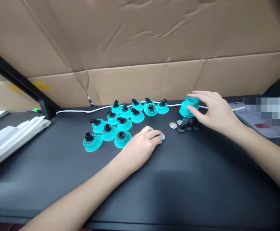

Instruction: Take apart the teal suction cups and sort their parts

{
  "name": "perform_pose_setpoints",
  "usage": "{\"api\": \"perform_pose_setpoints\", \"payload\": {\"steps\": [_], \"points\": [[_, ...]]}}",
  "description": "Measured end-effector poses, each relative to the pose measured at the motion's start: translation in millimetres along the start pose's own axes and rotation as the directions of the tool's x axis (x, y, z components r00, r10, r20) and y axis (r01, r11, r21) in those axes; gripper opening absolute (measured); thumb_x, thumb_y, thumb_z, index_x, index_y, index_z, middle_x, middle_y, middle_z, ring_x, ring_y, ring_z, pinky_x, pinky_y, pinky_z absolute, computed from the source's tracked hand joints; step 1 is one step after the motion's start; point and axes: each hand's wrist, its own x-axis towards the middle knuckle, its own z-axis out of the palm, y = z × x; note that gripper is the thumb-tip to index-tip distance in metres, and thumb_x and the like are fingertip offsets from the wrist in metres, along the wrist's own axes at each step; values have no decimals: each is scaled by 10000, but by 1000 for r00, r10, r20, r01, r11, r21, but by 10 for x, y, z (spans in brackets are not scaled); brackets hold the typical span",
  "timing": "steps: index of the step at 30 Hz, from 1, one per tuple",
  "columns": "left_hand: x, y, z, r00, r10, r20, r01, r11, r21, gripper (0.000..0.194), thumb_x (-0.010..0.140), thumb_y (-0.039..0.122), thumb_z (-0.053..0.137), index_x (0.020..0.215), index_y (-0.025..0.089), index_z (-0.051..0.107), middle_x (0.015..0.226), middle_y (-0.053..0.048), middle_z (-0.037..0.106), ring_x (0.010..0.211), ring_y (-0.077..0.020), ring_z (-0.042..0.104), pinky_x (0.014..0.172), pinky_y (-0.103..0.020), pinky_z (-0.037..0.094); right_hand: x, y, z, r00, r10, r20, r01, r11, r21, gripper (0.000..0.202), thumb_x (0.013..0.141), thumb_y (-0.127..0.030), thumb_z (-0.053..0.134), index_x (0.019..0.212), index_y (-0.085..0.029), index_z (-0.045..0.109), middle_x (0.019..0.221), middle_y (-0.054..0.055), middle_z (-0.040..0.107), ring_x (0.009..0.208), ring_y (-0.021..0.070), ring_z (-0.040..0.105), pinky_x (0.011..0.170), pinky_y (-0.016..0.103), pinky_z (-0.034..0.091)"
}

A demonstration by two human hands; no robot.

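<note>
My left hand (144, 142) rests low over the dark table, its fingers closed on a small round disc (163, 137) with a silvery face and a blue edge. The fingers cover part of that disc. At the right, my right hand (214, 110) is around a stack of turquoise cone-shaped cups (188, 108), thumb in front and fingers stretched across the top; a firm hold does not show. Just below the stack lie several black swivel fittings (189, 124) and a loose silver disc (173, 125). Left of my left hand stand several turquoise cups with black fittings (122, 138).
A white cable (82, 111) runs along the back of the table, below a cardboard wall (140, 83). White papers (17, 136) are piled at the left beside a black metal frame (22, 81). A flat plastic packet (252, 120) lies at the right.
</note>
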Motion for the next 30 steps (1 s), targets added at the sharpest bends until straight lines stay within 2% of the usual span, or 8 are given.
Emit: {"api": "perform_pose_setpoints", "payload": {"steps": [7, 12, 16, 19, 23, 25, 27, 30], "points": [[229, 40, 55, 994, -21, 104, 10, 994, 104, 274, 1104, 141, 474, 1133, 118, 746, 1188, -138, 754, 1128, -259, 674, 928, -386, 637, -14, -164, -90, 994, -5, -107, 9, 999, 38, 212, 1008, -321, 637, 1196, -275, 724, 1226, 122, 733, 1164, 359, 677, 1052, 567, 559], [506, 19, 223, 995, -37, 95, 23, 990, 136, 228, 1084, 140, 521, 1055, 120, 746, 1088, -131, 750, 1065, -248, 693, 921, -363, 618, -36, -256, -128, 994, -52, -95, 56, 997, 49, 191, 1009, -290, 632, 1171, -256, 726, 1156, 116, 733, 1072, 341, 677, 976, 542, 581], [606, 25, 288, 996, -30, 81, 17, 987, 161, 244, 1093, 157, 507, 1041, 102, 739, 1061, -134, 747, 1044, -255, 698, 898, -369, 622, -55, -289, -131, 992, -93, -79, 98, 994, 52, 178, 995, -264, 641, 1146, -244, 733, 1149, 109, 729, 1061, 335, 673, 971, 538, 574], [586, 57, 138, 997, -47, 55, 37, 983, 180, 242, 1096, 196, 513, 1078, 97, 733, 1112, -150, 743, 1079, -277, 696, 860, -379, 629, -65, -309, -128, 989, -135, -63, 139, 988, 64, 153, 988, -247, 642, 1103, -242, 742, 1139, 114, 728, 1052, 334, 666, 960, 540, 570], [414, 56, -291, 997, -57, 56, 42, 968, 248, 184, 1057, 217, 583, 1061, 136, 749, 1133, -137, 752, 1040, -302, 699, 878, -442, 621, -80, -353, -117, 978, -209, -25, 210, 970, 124, 130, 975, -220, 658, 1068, -234, 747, 1131, 116, 731, 1059, 330, 666, 959, 542, 568], [242, -2, -510, 996, -47, 75, 19, 944, 330, 176, 1038, 237, 601, 1027, 156, 756, 1132, -139, 752, 1038, -325, 692, 891, -481, 607, -93, -384, -107, 966, -258, 12, 252, 952, 176, 137, 969, -199, 663, 1072, -221, 750, 1127, 120, 729, 1058, 321, 672, 968, 541, 568], [26, -101, -676, 997, -76, 35, 54, 904, 425, 221, 1045, 279, 574, 1011, 163, 759, 1089, -149, 752, 988, -346, 692, 829, -500, 600, -109, -418, -93, 953, -302, 40, 285, 931, 227, 137, 963, -185, 670, 1069, -210, 754, 1129, 125, 723, 1064, 310, 678, 980, 535, 568], [-292, -270, -781, 988, -156, 8, 137, 886, 442, 275, 1051, 358, 556, 1044, 167, 755, 993, -134, 733, 868, -318, 701, 742, -447, 589, -138, -466, -70, 942, -330, 66, 302, 915, 267, 127, 969, -185, 671, 1059, -210, 758, 1139, 123, 721, 1082, 301, 679, 975, 528, 576]]}}
